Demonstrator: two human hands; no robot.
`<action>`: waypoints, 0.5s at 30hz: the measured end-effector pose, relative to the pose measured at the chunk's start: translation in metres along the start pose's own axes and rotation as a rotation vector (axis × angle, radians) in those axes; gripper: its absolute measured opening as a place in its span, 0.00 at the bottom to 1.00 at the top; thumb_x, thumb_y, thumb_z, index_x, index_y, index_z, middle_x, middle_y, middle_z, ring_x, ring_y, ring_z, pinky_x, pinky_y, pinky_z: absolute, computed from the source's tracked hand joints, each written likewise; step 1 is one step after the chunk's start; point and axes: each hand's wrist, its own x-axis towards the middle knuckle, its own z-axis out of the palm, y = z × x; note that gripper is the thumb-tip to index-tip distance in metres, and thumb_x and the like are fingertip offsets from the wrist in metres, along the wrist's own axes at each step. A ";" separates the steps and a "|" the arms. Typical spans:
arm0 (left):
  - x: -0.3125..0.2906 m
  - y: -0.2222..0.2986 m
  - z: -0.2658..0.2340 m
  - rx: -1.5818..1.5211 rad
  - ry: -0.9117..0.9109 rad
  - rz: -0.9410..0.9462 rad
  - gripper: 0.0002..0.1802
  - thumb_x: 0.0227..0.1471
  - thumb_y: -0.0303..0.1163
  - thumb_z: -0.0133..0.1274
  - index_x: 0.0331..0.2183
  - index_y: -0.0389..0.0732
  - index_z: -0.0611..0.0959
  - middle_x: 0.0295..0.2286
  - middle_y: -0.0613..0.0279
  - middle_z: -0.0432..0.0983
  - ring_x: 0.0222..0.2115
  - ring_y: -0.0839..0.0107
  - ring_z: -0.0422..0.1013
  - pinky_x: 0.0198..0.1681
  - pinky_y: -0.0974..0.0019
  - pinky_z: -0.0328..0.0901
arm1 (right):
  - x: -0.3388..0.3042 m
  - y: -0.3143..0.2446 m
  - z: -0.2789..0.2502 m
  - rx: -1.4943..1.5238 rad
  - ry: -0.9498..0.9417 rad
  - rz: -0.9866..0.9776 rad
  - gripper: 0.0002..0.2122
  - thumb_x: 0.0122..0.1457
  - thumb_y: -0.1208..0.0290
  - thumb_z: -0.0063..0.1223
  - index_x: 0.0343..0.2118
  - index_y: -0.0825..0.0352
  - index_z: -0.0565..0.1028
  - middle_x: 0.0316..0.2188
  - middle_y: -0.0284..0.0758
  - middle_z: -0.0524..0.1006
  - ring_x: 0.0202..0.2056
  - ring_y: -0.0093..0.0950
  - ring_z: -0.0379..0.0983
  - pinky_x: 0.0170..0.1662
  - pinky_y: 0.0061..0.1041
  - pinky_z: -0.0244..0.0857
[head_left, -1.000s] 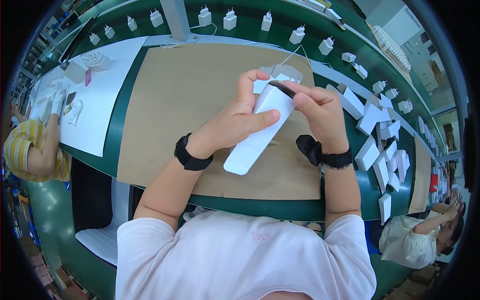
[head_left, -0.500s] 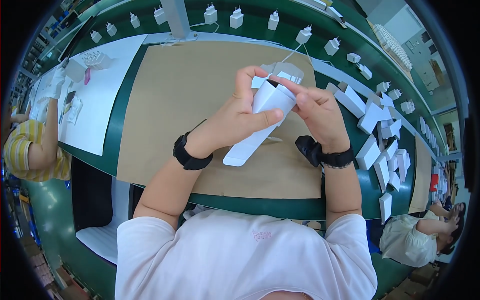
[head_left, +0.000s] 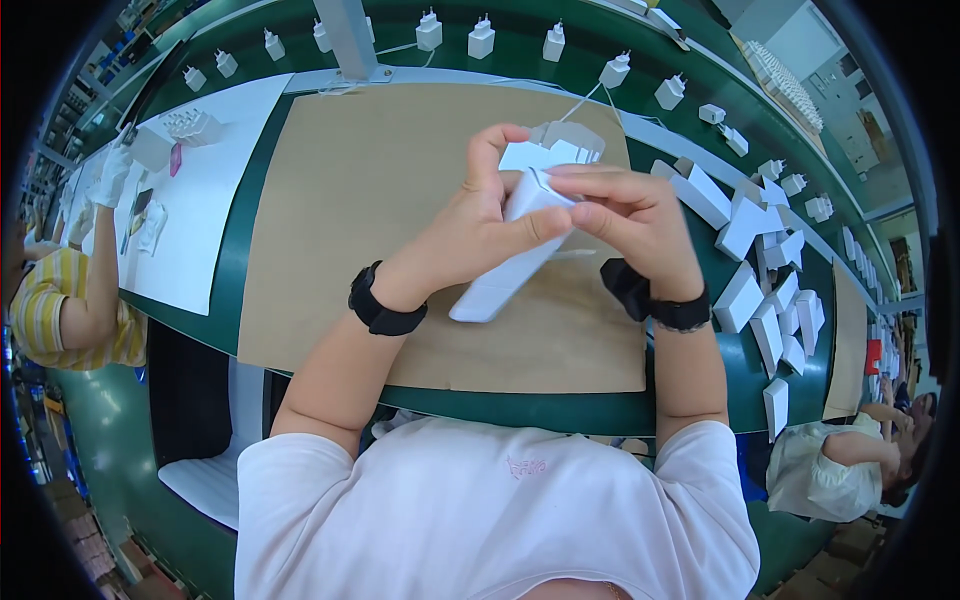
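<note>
A slim white carton (head_left: 500,275) is held tilted above the brown paper mat, its far end up between my hands. My left hand (head_left: 475,225) wraps its side, with the thumb lying across the front. At the upper end my right hand (head_left: 635,215) closes over the edge, fingers on the end flap and thumb against the front. Its lower end is clear of both hands. Just beyond my fingers lies a translucent tray (head_left: 580,137) with white pieces, partly hidden by my hands.
Brown paper (head_left: 330,220) covers the green table. Several white cartons (head_left: 740,295) lie heaped at the right. White plug chargers (head_left: 481,38) stand along the green strip behind a metal post (head_left: 350,45). Co-workers sit at left, by a white sheet (head_left: 225,170), and right.
The dark opening at the carton's upper end is now covered by its flap. My right fingers have moved over that end, and the carton has turned slightly.
</note>
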 end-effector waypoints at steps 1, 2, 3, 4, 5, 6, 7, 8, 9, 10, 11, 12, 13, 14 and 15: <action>0.000 -0.001 -0.002 0.059 0.128 0.001 0.41 0.46 0.41 0.56 0.51 0.39 0.48 0.38 0.48 0.66 0.38 0.64 0.67 0.39 0.65 0.64 | -0.001 -0.005 -0.009 -0.098 0.078 0.062 0.10 0.54 0.74 0.52 0.39 0.67 0.77 0.39 0.36 0.76 0.39 0.23 0.71 0.45 0.21 0.64; 0.002 -0.003 -0.004 0.112 0.251 0.002 0.42 0.45 0.42 0.57 0.52 0.38 0.50 0.37 0.46 0.68 0.38 0.61 0.68 0.40 0.63 0.64 | -0.004 -0.009 -0.020 -0.201 0.160 0.128 0.09 0.53 0.74 0.52 0.38 0.67 0.77 0.39 0.35 0.77 0.39 0.23 0.72 0.43 0.20 0.64; 0.002 -0.012 -0.012 0.115 0.258 0.000 0.42 0.45 0.42 0.57 0.52 0.38 0.50 0.37 0.46 0.68 0.38 0.61 0.68 0.40 0.63 0.64 | -0.004 -0.013 -0.038 -0.430 0.355 0.087 0.10 0.52 0.73 0.53 0.38 0.66 0.77 0.38 0.36 0.77 0.38 0.24 0.72 0.43 0.21 0.65; 0.004 -0.026 -0.023 0.579 0.399 0.088 0.37 0.44 0.43 0.57 0.49 0.36 0.58 0.35 0.46 0.70 0.37 0.58 0.68 0.40 0.60 0.64 | -0.008 -0.018 -0.062 -0.662 0.548 0.043 0.10 0.51 0.72 0.55 0.38 0.65 0.78 0.38 0.36 0.77 0.38 0.25 0.73 0.42 0.22 0.65; 0.012 -0.033 -0.023 1.027 0.513 0.193 0.33 0.43 0.43 0.58 0.46 0.34 0.66 0.33 0.45 0.72 0.36 0.54 0.68 0.41 0.58 0.63 | -0.026 -0.029 -0.099 -1.022 0.676 0.035 0.11 0.50 0.71 0.56 0.38 0.64 0.78 0.38 0.36 0.77 0.38 0.26 0.73 0.42 0.23 0.65; 0.017 -0.033 -0.021 1.029 0.519 0.190 0.33 0.43 0.43 0.58 0.46 0.34 0.66 0.33 0.45 0.72 0.36 0.54 0.68 0.41 0.58 0.63 | -0.036 -0.029 -0.125 -1.357 0.785 0.018 0.12 0.49 0.69 0.57 0.38 0.63 0.78 0.38 0.37 0.77 0.38 0.28 0.73 0.42 0.24 0.65; 0.023 -0.032 -0.017 0.970 0.403 -0.025 0.28 0.41 0.42 0.59 0.41 0.34 0.71 0.31 0.46 0.73 0.36 0.53 0.68 0.41 0.57 0.63 | -0.039 -0.029 -0.132 -1.362 0.787 0.021 0.12 0.49 0.69 0.57 0.38 0.63 0.78 0.38 0.37 0.77 0.38 0.28 0.73 0.42 0.24 0.65; 0.024 -0.030 -0.015 0.908 0.285 -0.239 0.23 0.40 0.41 0.60 0.35 0.34 0.76 0.30 0.47 0.74 0.35 0.52 0.68 0.40 0.56 0.63 | -0.038 -0.029 -0.131 -1.524 0.757 0.029 0.12 0.49 0.68 0.57 0.37 0.63 0.78 0.39 0.38 0.76 0.39 0.29 0.72 0.43 0.25 0.65; 0.026 -0.027 -0.012 0.911 0.279 -0.237 0.23 0.40 0.41 0.60 0.35 0.34 0.76 0.30 0.47 0.74 0.35 0.52 0.68 0.40 0.56 0.63 | -0.037 -0.030 -0.130 -1.686 0.725 0.038 0.12 0.48 0.66 0.58 0.37 0.63 0.78 0.40 0.38 0.76 0.40 0.30 0.72 0.43 0.25 0.65; 0.027 -0.022 -0.008 0.908 0.316 -0.202 0.21 0.39 0.40 0.60 0.31 0.34 0.77 0.28 0.50 0.74 0.34 0.54 0.69 0.39 0.59 0.64 | -0.033 -0.023 -0.123 -1.598 0.688 0.003 0.12 0.49 0.66 0.57 0.36 0.63 0.77 0.42 0.39 0.75 0.41 0.31 0.72 0.43 0.25 0.64; 0.022 -0.019 -0.010 0.920 0.370 -0.181 0.18 0.39 0.39 0.61 0.28 0.34 0.78 0.27 0.52 0.75 0.33 0.56 0.69 0.37 0.61 0.64 | -0.021 -0.008 -0.111 -1.251 0.607 0.045 0.11 0.49 0.66 0.57 0.36 0.63 0.77 0.40 0.38 0.75 0.39 0.29 0.72 0.41 0.23 0.64; 0.020 -0.018 -0.010 0.927 0.368 -0.179 0.18 0.39 0.39 0.61 0.28 0.34 0.78 0.27 0.52 0.75 0.33 0.56 0.69 0.37 0.61 0.64 | -0.013 -0.001 -0.093 -0.995 0.555 0.083 0.11 0.49 0.66 0.57 0.36 0.62 0.78 0.38 0.36 0.76 0.34 0.26 0.72 0.36 0.22 0.64; 0.018 -0.018 -0.008 0.838 0.404 -0.128 0.16 0.38 0.37 0.61 0.27 0.34 0.77 0.25 0.54 0.74 0.29 0.60 0.69 0.33 0.64 0.64 | -0.003 -0.006 -0.064 -0.957 0.498 0.264 0.14 0.49 0.66 0.58 0.40 0.60 0.76 0.36 0.34 0.76 0.29 0.22 0.70 0.31 0.20 0.64; 0.017 -0.017 -0.006 0.748 0.439 -0.073 0.15 0.38 0.35 0.61 0.26 0.35 0.76 0.23 0.56 0.73 0.26 0.64 0.69 0.29 0.66 0.64 | 0.002 -0.011 -0.042 -0.778 0.407 0.261 0.18 0.49 0.66 0.58 0.45 0.59 0.74 0.34 0.34 0.76 0.24 0.20 0.68 0.30 0.19 0.64; 0.017 -0.015 -0.001 0.754 0.427 -0.066 0.15 0.38 0.35 0.61 0.26 0.35 0.76 0.23 0.56 0.73 0.26 0.64 0.69 0.29 0.66 0.64 | 0.003 -0.005 -0.031 -0.707 0.308 0.256 0.21 0.50 0.66 0.57 0.49 0.58 0.70 0.34 0.36 0.76 0.23 0.19 0.67 0.29 0.18 0.63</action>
